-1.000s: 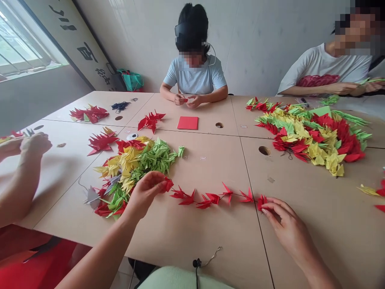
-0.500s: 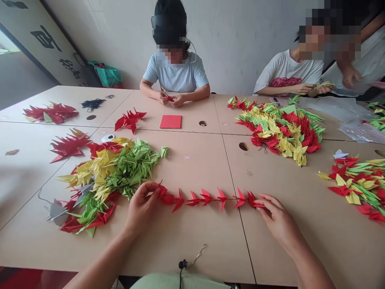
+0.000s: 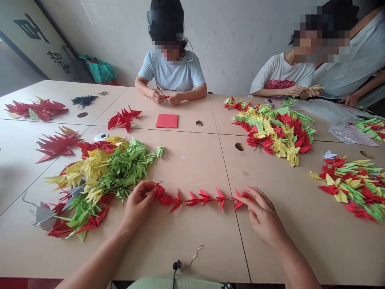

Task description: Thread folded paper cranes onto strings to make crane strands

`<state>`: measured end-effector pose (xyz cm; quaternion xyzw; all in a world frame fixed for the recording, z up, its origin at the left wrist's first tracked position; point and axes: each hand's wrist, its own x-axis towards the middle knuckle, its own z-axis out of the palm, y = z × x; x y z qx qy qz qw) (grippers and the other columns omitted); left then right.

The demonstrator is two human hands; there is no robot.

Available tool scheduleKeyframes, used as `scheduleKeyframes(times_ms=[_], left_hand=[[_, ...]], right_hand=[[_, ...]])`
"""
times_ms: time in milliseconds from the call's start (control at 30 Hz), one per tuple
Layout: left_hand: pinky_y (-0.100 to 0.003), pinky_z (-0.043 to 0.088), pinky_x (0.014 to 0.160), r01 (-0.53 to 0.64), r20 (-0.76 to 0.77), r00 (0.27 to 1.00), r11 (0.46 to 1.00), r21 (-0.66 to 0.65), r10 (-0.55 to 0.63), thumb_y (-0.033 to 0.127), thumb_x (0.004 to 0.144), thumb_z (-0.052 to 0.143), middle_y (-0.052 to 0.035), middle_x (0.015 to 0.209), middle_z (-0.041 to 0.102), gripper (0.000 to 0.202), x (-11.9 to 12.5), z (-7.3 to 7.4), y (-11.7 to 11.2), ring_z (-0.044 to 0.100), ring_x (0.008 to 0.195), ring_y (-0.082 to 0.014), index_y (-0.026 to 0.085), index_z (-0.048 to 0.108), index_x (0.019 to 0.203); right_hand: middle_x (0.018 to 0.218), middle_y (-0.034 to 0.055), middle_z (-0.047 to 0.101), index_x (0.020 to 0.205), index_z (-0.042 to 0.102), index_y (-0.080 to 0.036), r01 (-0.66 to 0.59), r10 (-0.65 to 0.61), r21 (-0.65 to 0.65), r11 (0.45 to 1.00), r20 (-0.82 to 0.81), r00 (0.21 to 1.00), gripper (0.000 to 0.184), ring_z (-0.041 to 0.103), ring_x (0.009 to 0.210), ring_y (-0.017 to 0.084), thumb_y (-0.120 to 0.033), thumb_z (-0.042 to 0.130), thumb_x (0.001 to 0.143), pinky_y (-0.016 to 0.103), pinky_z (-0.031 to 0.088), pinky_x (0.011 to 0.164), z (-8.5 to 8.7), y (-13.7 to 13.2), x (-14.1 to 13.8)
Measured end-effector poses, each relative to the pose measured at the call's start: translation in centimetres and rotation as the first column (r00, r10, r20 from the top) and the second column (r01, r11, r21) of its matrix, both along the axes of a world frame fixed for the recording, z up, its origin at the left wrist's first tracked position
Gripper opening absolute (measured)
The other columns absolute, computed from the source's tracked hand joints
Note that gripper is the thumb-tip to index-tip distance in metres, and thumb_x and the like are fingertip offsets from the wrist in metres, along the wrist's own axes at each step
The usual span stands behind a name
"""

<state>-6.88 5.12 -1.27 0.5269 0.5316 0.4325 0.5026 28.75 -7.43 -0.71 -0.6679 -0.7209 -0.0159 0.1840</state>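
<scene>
A string of several red paper cranes (image 3: 198, 198) lies stretched across the light wooden table (image 3: 186, 245) in front of me. My left hand (image 3: 138, 202) pinches the left end of the string, fingers closed on the first crane. My right hand (image 3: 262, 214) rests on the table at the right end, its fingers closed on the last red crane. A big heap of green, yellow and red cranes (image 3: 105, 172) lies just left of my left hand.
Across the table a person folds red paper, with a red paper stack (image 3: 167, 120) and red cranes (image 3: 123, 117) before them. More crane heaps (image 3: 273, 130) (image 3: 351, 182) lie at right, near two other people. Red cranes (image 3: 57, 143) lie far left. Round holes (image 3: 240, 146) mark the tabletop.
My view has swung right. My right hand slid left along the string, bunching the cranes closer. A hand at the far left has left the view.
</scene>
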Motion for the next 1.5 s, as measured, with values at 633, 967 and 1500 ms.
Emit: scheduleKeyframes(times_ms=[633, 967, 1500], left_hand=[[-0.025, 0.049, 0.067, 0.002, 0.051, 0.999, 1.000, -0.020, -0.001, 0.034, 0.076, 0.064, -0.0003, 0.078, 0.062, 0.022, 0.4, 0.5, -0.4, 0.061, 0.070, -0.0130, 0.018, 0.054, 0.088], [-0.024, 0.048, 0.065, -0.005, 0.032, 0.999, 1.000, -0.013, 0.006, 0.032, 0.075, 0.064, 0.0004, 0.077, 0.058, 0.019, 0.6, 0.9, -0.4, 0.057, 0.068, -0.0111, 0.018, 0.056, 0.084], [-0.027, 0.047, 0.071, 0.030, 0.018, 0.999, 0.999, -0.025, -0.030, 0.033, 0.078, 0.061, -0.0019, 0.083, 0.062, 0.021, 0.2, -0.4, -0.4, 0.060, 0.074, -0.0141, 0.019, 0.054, 0.092]], right_hand=[[0.119, 0.0053, 0.058, 0.094, 0.065, -0.029, -0.054, 0.055, -0.003, 0.999, 0.042, 0.998, 0.028, 0.043, 0.121, 0.031, -0.044, 0.042, 0.089, 0.060, 0.026, 0.098, -0.3, 1.8, -4.0], [0.122, 0.0076, 0.055, 0.100, 0.063, -0.025, -0.176, 0.176, 0.015, 0.984, 0.025, 0.984, 0.022, 0.038, 0.126, 0.029, -0.033, 0.047, 0.088, 0.059, 0.025, 0.102, 1.4, 4.2, -6.8], [0.112, 0.0032, 0.062, 0.099, 0.059, -0.025, -0.313, 0.312, -0.127, 0.941, -0.024, 0.950, 0.016, 0.048, 0.118, 0.026, -0.026, 0.049, 0.086, 0.064, 0.024, 0.101, 2.3, 4.5, -8.0]])
